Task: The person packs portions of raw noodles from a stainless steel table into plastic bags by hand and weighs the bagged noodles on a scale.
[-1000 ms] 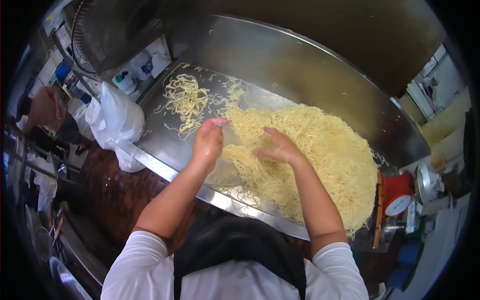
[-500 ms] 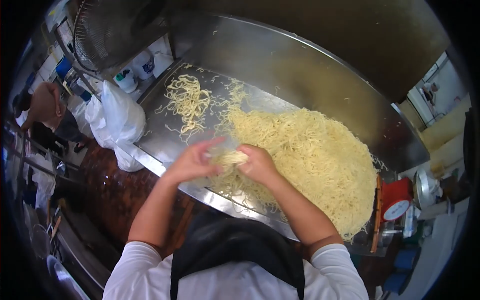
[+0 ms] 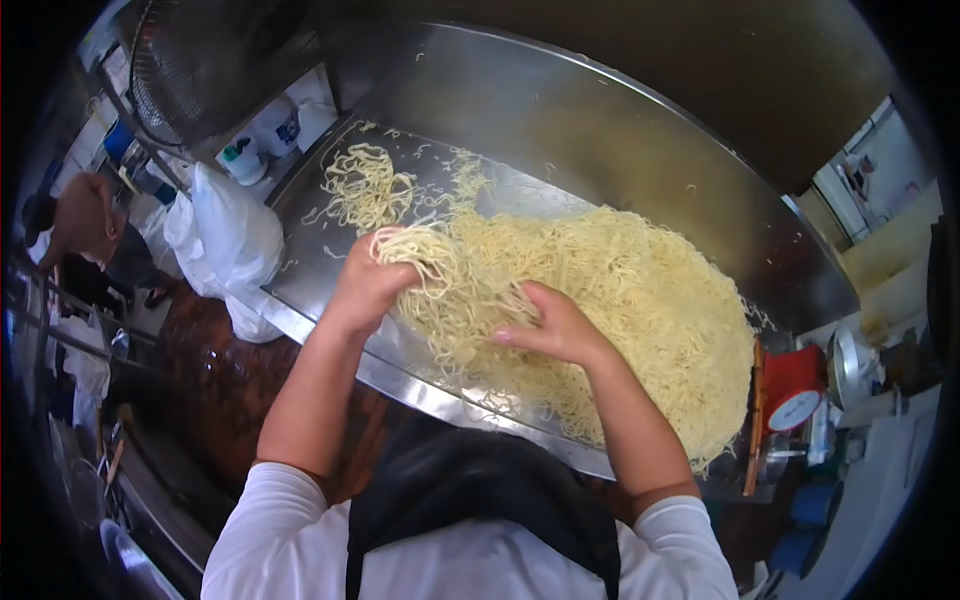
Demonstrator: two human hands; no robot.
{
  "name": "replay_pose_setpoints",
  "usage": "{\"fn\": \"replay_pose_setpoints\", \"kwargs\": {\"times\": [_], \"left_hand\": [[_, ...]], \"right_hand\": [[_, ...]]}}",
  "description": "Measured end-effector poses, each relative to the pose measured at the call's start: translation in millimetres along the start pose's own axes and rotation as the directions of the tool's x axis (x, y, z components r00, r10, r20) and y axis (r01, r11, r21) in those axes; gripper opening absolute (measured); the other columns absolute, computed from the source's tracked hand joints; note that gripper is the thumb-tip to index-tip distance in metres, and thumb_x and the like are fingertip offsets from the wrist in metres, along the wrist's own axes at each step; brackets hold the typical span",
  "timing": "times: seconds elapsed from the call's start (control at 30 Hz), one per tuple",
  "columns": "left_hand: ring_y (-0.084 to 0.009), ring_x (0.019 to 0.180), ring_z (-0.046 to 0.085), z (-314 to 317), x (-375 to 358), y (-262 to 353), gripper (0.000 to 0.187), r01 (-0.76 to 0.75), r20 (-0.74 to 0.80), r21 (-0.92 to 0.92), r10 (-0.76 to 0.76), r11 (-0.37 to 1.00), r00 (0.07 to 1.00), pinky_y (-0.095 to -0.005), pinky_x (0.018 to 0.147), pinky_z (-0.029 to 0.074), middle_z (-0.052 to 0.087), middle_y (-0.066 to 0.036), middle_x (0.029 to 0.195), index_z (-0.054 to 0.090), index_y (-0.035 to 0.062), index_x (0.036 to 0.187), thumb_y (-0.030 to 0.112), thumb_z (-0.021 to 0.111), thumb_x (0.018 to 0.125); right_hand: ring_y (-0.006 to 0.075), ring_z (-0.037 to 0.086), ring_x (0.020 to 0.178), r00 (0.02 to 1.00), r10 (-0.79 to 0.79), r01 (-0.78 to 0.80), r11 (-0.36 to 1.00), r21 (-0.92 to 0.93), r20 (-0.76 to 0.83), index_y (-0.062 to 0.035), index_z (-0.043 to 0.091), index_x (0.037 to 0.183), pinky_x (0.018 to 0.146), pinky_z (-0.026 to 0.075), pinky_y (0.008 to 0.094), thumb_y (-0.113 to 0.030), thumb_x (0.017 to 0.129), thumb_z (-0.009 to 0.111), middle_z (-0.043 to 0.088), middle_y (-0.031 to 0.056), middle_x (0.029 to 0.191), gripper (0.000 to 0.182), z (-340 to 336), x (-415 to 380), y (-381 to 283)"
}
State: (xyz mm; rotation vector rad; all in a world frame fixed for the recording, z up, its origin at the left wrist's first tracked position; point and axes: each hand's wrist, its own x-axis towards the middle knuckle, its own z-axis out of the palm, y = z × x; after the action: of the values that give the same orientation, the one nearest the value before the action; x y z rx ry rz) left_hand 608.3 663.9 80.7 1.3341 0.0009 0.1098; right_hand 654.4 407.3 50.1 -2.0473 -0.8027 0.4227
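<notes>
A large heap of pale yellow noodles [image 3: 640, 320] covers the middle and right of the metal table [image 3: 310, 245]. My left hand [image 3: 368, 285] is closed around a bunch of noodles [image 3: 428, 255], whose strands hang down towards the heap. To its right, my right hand [image 3: 555, 322] has its thumb and fingers spread at the edge of the heap, with loose strands close to the fingertips. A smaller, separate pile of noodles [image 3: 368, 188] lies at the table's far left, beyond my left hand.
White plastic bags [image 3: 235, 235] hang at the table's left corner. A red scale [image 3: 795, 385] stands past the right end, beside a wooden stick [image 3: 755, 420]. Another person [image 3: 90, 225] bends over at the far left. A fan [image 3: 160, 80] is at the upper left.
My left hand has closed on a bunch of noodles and moved slightly up and left. My right hand has opened, let go of its noodles and shifted right.
</notes>
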Motion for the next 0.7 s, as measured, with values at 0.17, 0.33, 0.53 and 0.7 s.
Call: {"fn": "replay_pose_setpoints", "kwargs": {"times": [0.17,0.33,0.53,0.7], "left_hand": [[-0.0123,0.074,0.062,-12,10,-26,0.026,0.1,0.083,0.381,-0.142,0.919,0.986,-0.0255,0.071,0.05,0.066,-0.005,0.084,0.061,-0.0017,0.095,0.001,0.061,0.069],[-0.0366,0.088,0.061,-29,0,-73,0.038,-0.013,0.049,0.991,-0.265,0.135,0.963,-0.044,0.077,0.049,0.064,-0.018,0.091,0.06,0.0056,0.098,0.019,0.07,0.064],[-0.0252,0.082,0.065,-61,-16,-84,0.052,-0.139,0.152,0.917,-0.005,0.374,0.988,-0.0361,0.073,0.05,0.066,-0.011,0.083,0.058,0.0047,0.111,0.011,0.072,0.062],[-0.0103,0.081,0.058,-68,-33,-71,0.041,0.314,-0.141,0.6,-0.289,0.736,0.947,-0.0249,0.07,0.048,0.063,-0.006,0.09,0.058,0.004,0.114,0.005,0.066,0.074]], "right_hand": [[0.0192,0.06,0.081,0.882,0.433,-0.347,0.864,0.365,-0.188,-0.0002,0.063,0.097,0.076,0.048,0.033,-0.037,0.079,0.069,0.063,0.0094,0.088,0.041,-37,-54,76],[0.0302,0.054,0.112,0.922,0.102,-0.321,0.741,-0.59,-0.373,-0.0013,0.061,0.111,0.097,0.04,0.0397,-0.045,0.071,0.073,0.058,0.0196,0.117,0.06,-23,-61,68],[0.0385,0.05,0.115,0.969,0.04,-0.154,0.869,-0.471,-0.244,-0.001,0.055,0.119,0.098,0.04,0.043,-0.04,0.068,0.075,0.052,0.0238,0.125,0.067,87,-13,17],[0.0357,0.06,0.093,0.945,0.326,-0.315,0.882,-0.352,-0.027,-0.0047,0.057,0.113,0.081,0.048,0.0436,-0.025,0.072,0.068,0.063,0.0196,0.102,0.047,88,20,40]]}}
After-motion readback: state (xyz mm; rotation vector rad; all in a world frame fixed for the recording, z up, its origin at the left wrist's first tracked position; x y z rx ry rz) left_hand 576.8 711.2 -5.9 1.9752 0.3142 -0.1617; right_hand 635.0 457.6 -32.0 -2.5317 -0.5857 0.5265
